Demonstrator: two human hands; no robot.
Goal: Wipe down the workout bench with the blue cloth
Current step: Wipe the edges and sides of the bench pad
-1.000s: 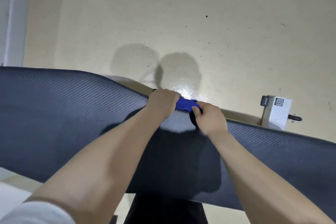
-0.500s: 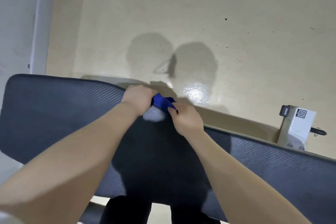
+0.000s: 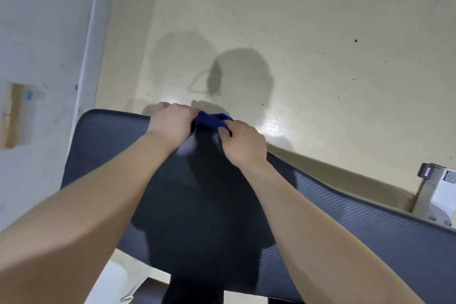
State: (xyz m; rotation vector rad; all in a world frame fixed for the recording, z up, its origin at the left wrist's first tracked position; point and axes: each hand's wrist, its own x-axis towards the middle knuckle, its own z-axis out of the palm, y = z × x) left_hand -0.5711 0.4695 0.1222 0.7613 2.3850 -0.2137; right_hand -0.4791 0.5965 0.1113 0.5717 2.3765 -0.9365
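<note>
The floor (image 3: 320, 20) fills most of what I see, pale and glossy, with a bright glare patch just past my hands and my own shadow across it. Over it runs the workout bench (image 3: 370, 224), a long dark pad with a fine ribbed weave, one rounded end at the left near the pale wall (image 3: 37, 32). Its covering looks firm and faintly grippy, so I judge the cloth will drag a little instead of gliding.

My forearms reach across the pad to its far edge. My left hand (image 3: 172, 123) is curled over that edge, fingers closed around one end of the blue cloth (image 3: 212, 119). My right hand (image 3: 243, 143) is closed too, thumb and fingers pinching the other end. The cloth is bunched into a short band between them, lying on the bench's far rim; most of it is hidden in my fists.

It looks light, soft and limp, nothing that can break. I would say it handles best gripped at both ends as now, kept taut so it presses along the edge, or spread flat under a palm for the broad top.

At the far right stands a white box-like fitting (image 3: 444, 192) with a small square code label; the print is too small to read. No brand shows anywhere.
</note>
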